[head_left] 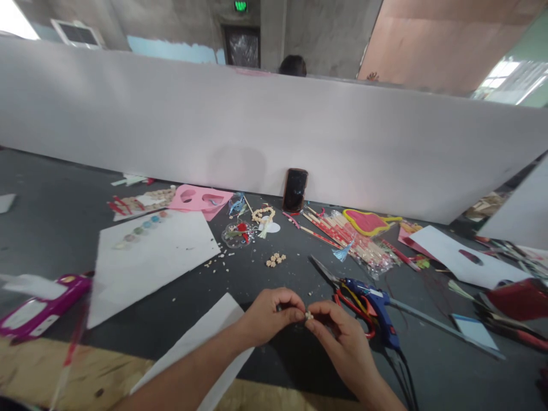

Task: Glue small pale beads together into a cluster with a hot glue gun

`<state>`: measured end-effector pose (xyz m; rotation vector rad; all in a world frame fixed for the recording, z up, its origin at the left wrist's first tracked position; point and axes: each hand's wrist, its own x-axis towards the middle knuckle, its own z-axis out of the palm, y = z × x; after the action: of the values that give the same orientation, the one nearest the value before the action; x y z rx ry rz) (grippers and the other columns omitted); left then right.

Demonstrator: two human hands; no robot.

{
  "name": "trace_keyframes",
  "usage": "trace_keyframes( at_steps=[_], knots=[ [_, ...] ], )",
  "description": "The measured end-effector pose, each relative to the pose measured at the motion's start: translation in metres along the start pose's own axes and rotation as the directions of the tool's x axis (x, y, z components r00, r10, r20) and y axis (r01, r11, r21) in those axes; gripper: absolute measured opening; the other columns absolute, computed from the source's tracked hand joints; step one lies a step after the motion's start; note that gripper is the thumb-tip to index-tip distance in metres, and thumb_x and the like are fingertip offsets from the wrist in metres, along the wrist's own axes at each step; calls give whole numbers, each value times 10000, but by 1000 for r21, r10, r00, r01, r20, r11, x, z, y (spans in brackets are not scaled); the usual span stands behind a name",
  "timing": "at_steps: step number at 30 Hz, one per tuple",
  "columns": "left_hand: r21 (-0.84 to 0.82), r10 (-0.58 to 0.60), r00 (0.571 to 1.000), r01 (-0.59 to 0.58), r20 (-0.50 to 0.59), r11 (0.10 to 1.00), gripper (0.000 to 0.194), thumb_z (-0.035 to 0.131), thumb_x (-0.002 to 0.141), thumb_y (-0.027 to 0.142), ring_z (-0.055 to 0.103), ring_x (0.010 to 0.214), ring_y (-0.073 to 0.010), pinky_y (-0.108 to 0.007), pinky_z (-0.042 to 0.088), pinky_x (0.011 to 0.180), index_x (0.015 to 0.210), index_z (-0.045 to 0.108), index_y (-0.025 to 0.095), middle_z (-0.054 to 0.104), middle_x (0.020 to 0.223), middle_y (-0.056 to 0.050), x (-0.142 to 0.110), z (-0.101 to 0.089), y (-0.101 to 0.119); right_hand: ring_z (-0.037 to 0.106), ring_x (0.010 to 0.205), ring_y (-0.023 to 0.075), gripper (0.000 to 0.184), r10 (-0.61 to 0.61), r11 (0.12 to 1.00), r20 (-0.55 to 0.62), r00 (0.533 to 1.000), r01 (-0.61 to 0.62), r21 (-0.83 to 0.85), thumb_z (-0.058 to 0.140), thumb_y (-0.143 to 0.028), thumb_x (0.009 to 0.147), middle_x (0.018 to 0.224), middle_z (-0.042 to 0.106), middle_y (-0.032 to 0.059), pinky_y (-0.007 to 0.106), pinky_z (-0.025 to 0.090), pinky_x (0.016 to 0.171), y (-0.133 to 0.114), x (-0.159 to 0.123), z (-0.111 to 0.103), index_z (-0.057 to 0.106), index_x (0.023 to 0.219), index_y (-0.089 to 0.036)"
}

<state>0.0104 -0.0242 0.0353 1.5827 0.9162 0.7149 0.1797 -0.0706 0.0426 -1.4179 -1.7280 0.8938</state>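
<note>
Small cream beads (309,315) pinched between the fingertips of the left hand (269,317) and right hand (342,342), above a dark work surface (295,274). Behind, a clear round dish (231,236) holds red and green trimmings (240,231); a clear plastic bag (377,262) holds striped sticks (338,228).

**Way forward from the hands**
The blue glue gun (377,314) and red-handled scissors (353,305) stand close by the right hand (342,342); a passage goes left of them, beside the white paper sheet (149,268).
</note>
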Motion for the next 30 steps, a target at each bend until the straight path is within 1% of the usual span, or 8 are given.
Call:
trace_keyframes(
  at_steps=[3, 5, 9, 14, 24, 30],
  knots=[
    [-141, -56, 997, 63, 51, 988, 280, 576, 737, 396, 494, 605, -107, -192, 355, 581, 739, 649, 126, 598, 629, 3, -1, 1, -2, 597, 719, 152, 82, -14, 1000, 11, 1000, 13, 8, 550, -246, 793, 783, 647, 16, 234, 466, 651, 0, -1, 0, 608, 841, -215],
    [-188, -68, 995, 81, 72, 979, 317, 573, 733, 424, 494, 596, -106, -192, 358, 572, 720, 644, 115, 603, 632, -5, -1, 1, -3, 595, 725, 146, 82, -29, 999, 25, 999, 29, 15, 546, -239, 800, 790, 646, 13, 231, 462, 663, 0, -2, -1, 609, 846, -215],
    [-209, -78, 993, 96, 92, 973, 338, 585, 723, 432, 495, 581, -103, -189, 356, 551, 687, 643, 101, 608, 623, -15, -2, 0, -2, 594, 726, 140, 80, -63, 998, 38, 997, 63, 2, 538, -215, 804, 781, 644, 4, 227, 455, 667, -1, -2, -1, 611, 838, -216],
    [-227, -88, 990, 111, 106, 968, 331, 594, 718, 420, 508, 588, -106, -192, 375, 566, 670, 648, 97, 603, 606, -18, -2, 0, -1, 597, 731, 146, 84, -85, 996, 56, 995, 86, -14, 523, -225, 817, 782, 646, 9, 236, 456, 676, -2, -1, 0, 604, 833, -215],
    [-272, -90, 986, 125, 139, 954, 317, 629, 687, 419, 522, 590, -107, -193, 395, 585, 661, 651, 104, 607, 601, -15, -2, -2, 0, 597, 721, 148, 89, -110, 993, 50, 993, 112, -39, 518, -222, 821, 778, 648, 20, 242, 461, 667, -2, -1, 0, 606, 834, -212],
    [-316, -95, 984, 139, 151, 939, 344, 641, 668, 451, 531, 606, -115, -200, 398, 600, 680, 654, 107, 616, 616, -20, -1, -1, -4, 601, 707, 145, 83, -123, 991, 40, 992, 125, -47, 523, -225, 816, 766, 650, 15, 236, 461, 655, -2, -2, 0, 605, 815, -214]
  ],
)
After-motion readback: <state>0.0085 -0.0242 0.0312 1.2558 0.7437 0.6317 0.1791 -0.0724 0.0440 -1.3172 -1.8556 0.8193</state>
